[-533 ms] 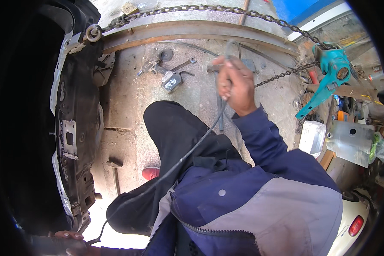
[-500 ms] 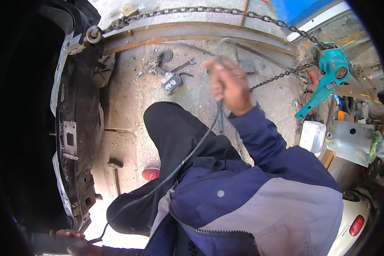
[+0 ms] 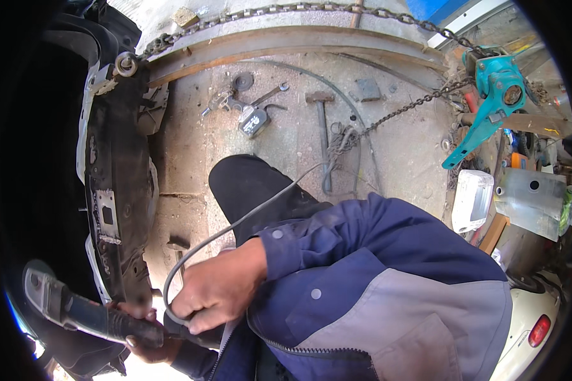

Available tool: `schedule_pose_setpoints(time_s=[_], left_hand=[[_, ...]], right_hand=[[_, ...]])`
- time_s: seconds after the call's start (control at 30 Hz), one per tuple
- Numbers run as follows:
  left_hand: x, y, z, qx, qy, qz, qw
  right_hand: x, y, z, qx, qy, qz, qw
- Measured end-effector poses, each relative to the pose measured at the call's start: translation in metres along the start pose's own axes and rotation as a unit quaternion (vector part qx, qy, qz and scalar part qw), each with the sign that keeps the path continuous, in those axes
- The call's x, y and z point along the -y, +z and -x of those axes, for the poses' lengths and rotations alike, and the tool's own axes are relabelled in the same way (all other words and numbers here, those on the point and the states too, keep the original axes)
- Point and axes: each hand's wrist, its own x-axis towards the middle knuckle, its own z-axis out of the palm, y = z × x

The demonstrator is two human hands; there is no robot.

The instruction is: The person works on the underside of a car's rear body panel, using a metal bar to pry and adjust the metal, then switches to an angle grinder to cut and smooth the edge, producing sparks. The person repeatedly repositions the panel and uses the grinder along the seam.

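Head view: the person's left hand [image 3: 140,330] is wrapped around the dark body of an angle grinder [image 3: 76,311], its head pointing out toward the lower left, close beside the black car body panel [image 3: 117,190], probably so the tool sits ready against the metal. The right hand [image 3: 219,289] is closed on the grey power cable [image 3: 235,222], gathering its loop clear of the tool; how tightly the fingers pinch it is hard to tell. On the concrete floor [image 3: 286,146] beyond the knee lie a hammer [image 3: 321,120] and a wrench [image 3: 270,95], while a chain [image 3: 400,114] runs taut to a teal lever hoist [image 3: 489,95].
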Motion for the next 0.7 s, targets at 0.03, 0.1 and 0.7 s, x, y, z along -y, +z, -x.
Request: schedule_pose_setpoints(time_s=[0.03, 0.1, 0.7], left_hand=[[0.010, 0.009, 0.009, -0.013, -0.007, -0.004, 1.000], [0.020, 0.021, 0.016, 0.012, -0.052, 0.082, 0.995], [0.081, 0.061, 0.039, 0.172, -0.249, 0.159, 0.940]], right_hand=[[0.001, 0.003, -0.006, 0.009, 0.042, -0.018, 0.999], [-0.001, 0.003, -0.011, -0.019, 0.029, -0.057, 0.998], [-0.035, -0.070, 0.151, -0.195, 0.242, -0.150, 0.939]])
